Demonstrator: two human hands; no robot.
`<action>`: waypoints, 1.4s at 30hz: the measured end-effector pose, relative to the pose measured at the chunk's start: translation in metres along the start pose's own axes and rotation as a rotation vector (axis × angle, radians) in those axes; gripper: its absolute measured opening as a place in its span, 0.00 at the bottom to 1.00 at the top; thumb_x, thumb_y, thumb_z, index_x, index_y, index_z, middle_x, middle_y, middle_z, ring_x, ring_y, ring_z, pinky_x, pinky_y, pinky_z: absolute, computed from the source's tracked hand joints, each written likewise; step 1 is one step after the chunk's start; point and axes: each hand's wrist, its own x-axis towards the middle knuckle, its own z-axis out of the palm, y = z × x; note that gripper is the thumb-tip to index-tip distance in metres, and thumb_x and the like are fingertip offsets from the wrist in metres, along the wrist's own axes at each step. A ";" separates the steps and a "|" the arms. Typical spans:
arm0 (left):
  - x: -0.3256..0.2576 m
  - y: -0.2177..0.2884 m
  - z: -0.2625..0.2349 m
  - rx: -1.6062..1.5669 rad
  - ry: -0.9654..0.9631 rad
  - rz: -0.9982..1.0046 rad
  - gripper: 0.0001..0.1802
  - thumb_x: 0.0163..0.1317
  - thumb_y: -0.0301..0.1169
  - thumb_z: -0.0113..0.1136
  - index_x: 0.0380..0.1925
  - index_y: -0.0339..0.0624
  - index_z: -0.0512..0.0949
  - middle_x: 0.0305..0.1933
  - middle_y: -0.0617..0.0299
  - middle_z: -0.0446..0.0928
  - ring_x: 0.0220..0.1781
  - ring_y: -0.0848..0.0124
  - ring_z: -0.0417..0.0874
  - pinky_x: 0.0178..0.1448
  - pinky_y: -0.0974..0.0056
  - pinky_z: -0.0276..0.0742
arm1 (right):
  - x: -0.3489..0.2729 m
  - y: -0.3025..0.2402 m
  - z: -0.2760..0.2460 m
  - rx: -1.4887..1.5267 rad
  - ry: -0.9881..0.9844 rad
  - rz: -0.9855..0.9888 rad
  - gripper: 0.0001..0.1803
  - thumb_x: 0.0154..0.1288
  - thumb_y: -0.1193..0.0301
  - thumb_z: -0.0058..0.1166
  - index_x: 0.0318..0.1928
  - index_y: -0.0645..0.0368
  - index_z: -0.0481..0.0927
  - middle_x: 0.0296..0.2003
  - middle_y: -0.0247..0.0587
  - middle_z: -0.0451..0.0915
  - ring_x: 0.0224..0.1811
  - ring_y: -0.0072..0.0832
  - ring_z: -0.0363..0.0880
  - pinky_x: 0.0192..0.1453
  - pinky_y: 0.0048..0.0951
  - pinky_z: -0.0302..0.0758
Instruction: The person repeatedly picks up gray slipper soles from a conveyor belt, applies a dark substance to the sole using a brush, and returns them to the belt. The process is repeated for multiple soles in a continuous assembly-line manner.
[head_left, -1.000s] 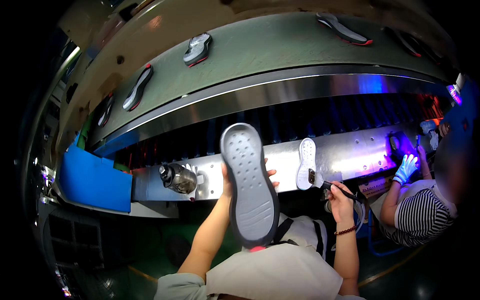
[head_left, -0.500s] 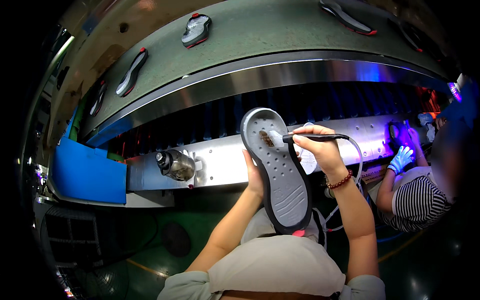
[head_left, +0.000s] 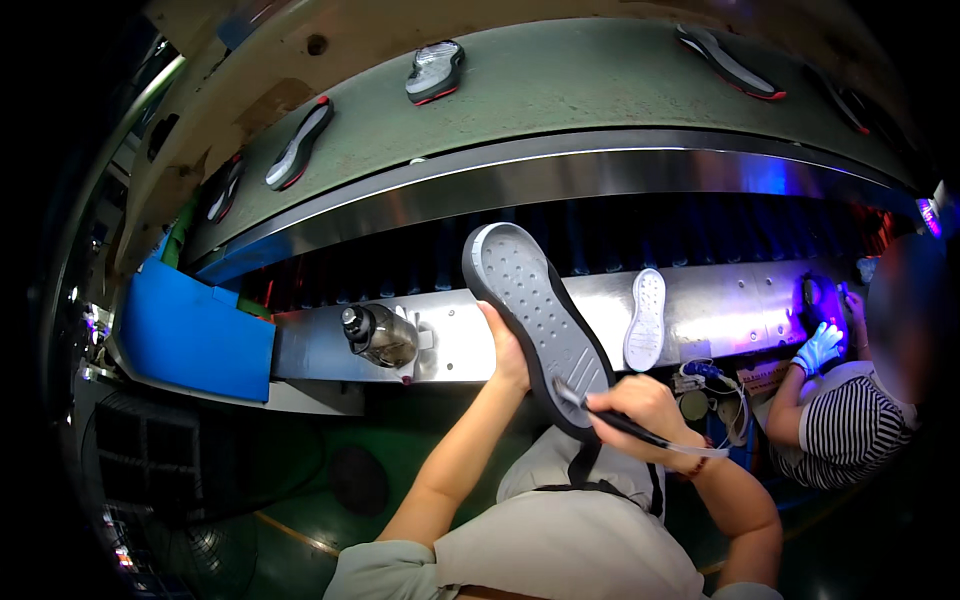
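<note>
A grey shoe sole [head_left: 535, 310] with a black rim is held up at a tilt over the metal ledge, its dimpled inner face showing. My left hand [head_left: 508, 350] grips its left edge; the fingers behind it are hidden. In my right hand [head_left: 645, 415] is a black-handled brush [head_left: 635, 430] with a clear tube running from its back end. Its bristles touch the heel or toe end of the sole nearest me, beside the moulded lines.
A white sole-shaped piece [head_left: 647, 320] and a dark bottle [head_left: 380, 336] rest on the metal ledge [head_left: 470, 335]. Beyond lies a green conveyor belt [head_left: 560, 80] carrying several soles. A blue box [head_left: 195, 335] stands left. At right, a co-worker's gloved hand [head_left: 820, 347] works under violet light.
The brush has moved down the sole from its far end to the near end. My right hand came nearer me, uncovering the white piece. The surroundings have shifted slightly right and down in view.
</note>
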 end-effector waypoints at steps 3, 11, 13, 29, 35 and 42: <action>-0.003 -0.002 -0.005 -0.074 -0.085 -0.082 0.47 0.51 0.71 0.24 0.58 0.45 0.61 0.52 0.58 0.69 0.52 0.65 0.71 0.59 0.61 0.66 | 0.005 -0.004 -0.028 0.256 -0.075 0.170 0.08 0.44 0.74 0.60 0.30 0.60 0.81 0.22 0.42 0.79 0.25 0.26 0.78 0.32 0.23 0.73; -0.023 -0.013 0.058 0.011 -0.125 -0.169 0.49 0.51 0.72 0.18 0.62 0.45 0.54 0.60 0.55 0.62 0.59 0.62 0.65 0.63 0.58 0.61 | 0.063 -0.006 -0.051 0.400 0.120 0.177 0.08 0.48 0.78 0.59 0.32 0.63 0.81 0.25 0.37 0.80 0.26 0.16 0.76 0.30 0.16 0.71; -0.023 -0.005 0.055 -0.013 -0.327 -0.105 0.51 0.49 0.73 0.20 0.61 0.44 0.54 0.58 0.53 0.65 0.55 0.58 0.70 0.60 0.55 0.65 | 0.049 -0.011 -0.047 0.400 0.041 0.067 0.08 0.47 0.78 0.60 0.32 0.64 0.81 0.26 0.40 0.81 0.27 0.19 0.78 0.33 0.18 0.71; -0.007 0.019 0.063 -0.069 -0.180 0.109 0.56 0.43 0.77 0.30 0.56 0.37 0.59 0.54 0.45 0.66 0.54 0.53 0.68 0.60 0.52 0.62 | 0.028 -0.008 -0.043 0.600 0.104 0.189 0.10 0.47 0.78 0.60 0.34 0.64 0.79 0.31 0.42 0.81 0.35 0.27 0.78 0.41 0.24 0.72; 0.000 0.034 0.067 -0.070 -0.278 0.153 0.56 0.43 0.76 0.32 0.56 0.36 0.59 0.55 0.44 0.65 0.55 0.53 0.68 0.60 0.52 0.62 | 0.013 -0.016 -0.048 0.801 0.067 0.206 0.07 0.49 0.80 0.57 0.32 0.65 0.78 0.34 0.45 0.80 0.37 0.27 0.78 0.44 0.25 0.73; 0.006 0.046 0.070 -0.073 -0.310 0.154 0.54 0.44 0.75 0.34 0.56 0.37 0.59 0.52 0.45 0.66 0.52 0.55 0.69 0.57 0.52 0.66 | 0.003 -0.012 -0.051 0.837 -0.072 0.099 0.07 0.49 0.82 0.57 0.32 0.68 0.77 0.35 0.48 0.79 0.38 0.30 0.79 0.44 0.26 0.75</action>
